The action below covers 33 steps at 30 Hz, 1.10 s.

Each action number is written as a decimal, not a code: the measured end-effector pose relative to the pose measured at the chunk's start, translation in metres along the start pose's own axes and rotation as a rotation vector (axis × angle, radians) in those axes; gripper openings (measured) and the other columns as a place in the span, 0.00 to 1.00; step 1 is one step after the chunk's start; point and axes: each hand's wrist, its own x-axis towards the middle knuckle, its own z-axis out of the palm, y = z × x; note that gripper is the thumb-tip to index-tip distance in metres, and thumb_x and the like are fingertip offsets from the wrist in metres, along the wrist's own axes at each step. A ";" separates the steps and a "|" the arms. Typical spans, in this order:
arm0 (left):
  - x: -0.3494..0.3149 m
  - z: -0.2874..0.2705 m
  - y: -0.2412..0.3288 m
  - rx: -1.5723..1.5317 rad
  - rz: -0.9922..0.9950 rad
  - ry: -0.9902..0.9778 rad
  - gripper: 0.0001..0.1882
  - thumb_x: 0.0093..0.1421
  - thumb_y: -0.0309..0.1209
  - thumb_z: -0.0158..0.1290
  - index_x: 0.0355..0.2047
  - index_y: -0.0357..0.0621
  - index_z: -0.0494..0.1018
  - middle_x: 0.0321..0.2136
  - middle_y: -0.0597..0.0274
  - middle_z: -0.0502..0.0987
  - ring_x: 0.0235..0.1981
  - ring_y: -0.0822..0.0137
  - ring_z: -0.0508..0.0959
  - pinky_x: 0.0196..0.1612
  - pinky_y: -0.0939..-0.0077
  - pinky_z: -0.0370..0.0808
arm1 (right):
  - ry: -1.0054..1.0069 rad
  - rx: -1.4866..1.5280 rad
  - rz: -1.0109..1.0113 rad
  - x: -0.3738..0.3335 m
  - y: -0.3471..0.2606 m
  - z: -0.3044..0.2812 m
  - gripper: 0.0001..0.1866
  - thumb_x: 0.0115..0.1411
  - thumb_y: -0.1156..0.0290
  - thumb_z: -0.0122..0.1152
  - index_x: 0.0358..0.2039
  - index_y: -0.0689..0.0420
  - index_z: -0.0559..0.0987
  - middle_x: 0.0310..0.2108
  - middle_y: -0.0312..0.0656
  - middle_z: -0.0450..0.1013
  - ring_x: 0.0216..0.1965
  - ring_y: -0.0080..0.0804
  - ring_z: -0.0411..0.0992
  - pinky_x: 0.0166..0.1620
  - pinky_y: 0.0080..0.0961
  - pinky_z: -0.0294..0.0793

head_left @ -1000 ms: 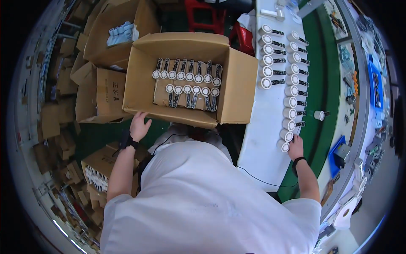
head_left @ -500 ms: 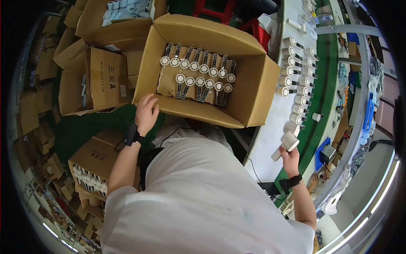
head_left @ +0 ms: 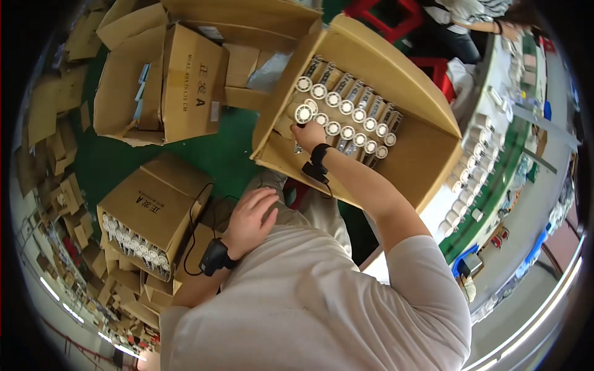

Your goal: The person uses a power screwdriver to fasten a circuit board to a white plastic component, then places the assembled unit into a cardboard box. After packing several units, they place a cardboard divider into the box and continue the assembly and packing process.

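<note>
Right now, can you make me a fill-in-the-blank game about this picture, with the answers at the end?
The hand holding a round-headed part is the person's ____ one.
Inside the cardboard box, the other parts lie in ____ rows.
The colour of the floor is ____.

Missing words: right; two; green
</note>
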 end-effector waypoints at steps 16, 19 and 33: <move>0.008 -0.009 -0.043 -0.008 -0.174 -0.088 0.14 0.55 0.26 0.55 0.42 0.37 0.73 0.46 0.54 0.74 0.48 0.54 0.73 0.51 0.65 0.70 | 0.130 -0.005 0.463 0.093 0.008 0.114 0.26 0.56 0.51 0.56 0.33 0.66 0.80 0.39 0.55 0.75 0.52 0.47 0.65 0.49 0.44 0.69; 0.009 -0.008 -0.044 -0.003 -0.174 -0.095 0.14 0.55 0.25 0.55 0.42 0.37 0.73 0.45 0.54 0.74 0.47 0.54 0.73 0.50 0.65 0.71 | 0.018 -0.080 0.403 0.107 0.031 0.116 0.25 0.56 0.51 0.56 0.34 0.66 0.80 0.42 0.56 0.73 0.49 0.49 0.68 0.48 0.43 0.71; 0.011 0.007 -0.048 -0.046 -0.203 -0.009 0.13 0.55 0.25 0.54 0.43 0.37 0.73 0.44 0.53 0.75 0.45 0.54 0.75 0.48 0.67 0.72 | 0.003 -0.475 -0.275 0.078 0.025 0.023 0.29 0.50 0.77 0.54 0.55 0.61 0.63 0.57 0.56 0.57 0.45 0.54 0.72 0.43 0.41 0.75</move>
